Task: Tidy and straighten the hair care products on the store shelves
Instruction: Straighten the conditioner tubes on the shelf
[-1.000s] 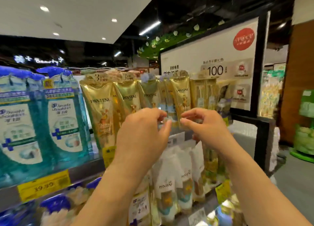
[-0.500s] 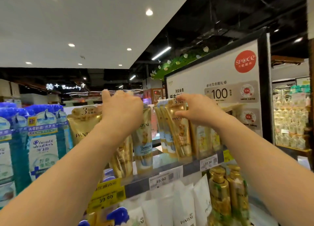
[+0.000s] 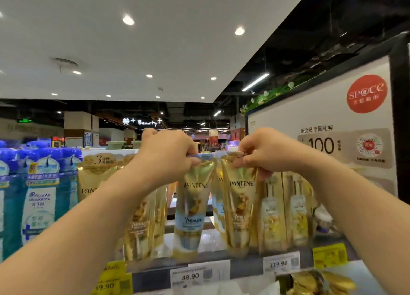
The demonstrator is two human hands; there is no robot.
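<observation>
Pinching the crimped tops, left hand point(image 3: 165, 156) and right hand point(image 3: 265, 153) keep fingers clamped on blue-gold tube point(image 3: 193, 208) and gold tube point(image 3: 240, 206); likely squaring them upright on the shelf point(image 3: 244, 270).

Shelf point(image 3: 241, 267) – gold Pantene tubes point(image 3: 240, 208), blue bottles point(image 3: 42, 197), seemingly upright.
</observation>
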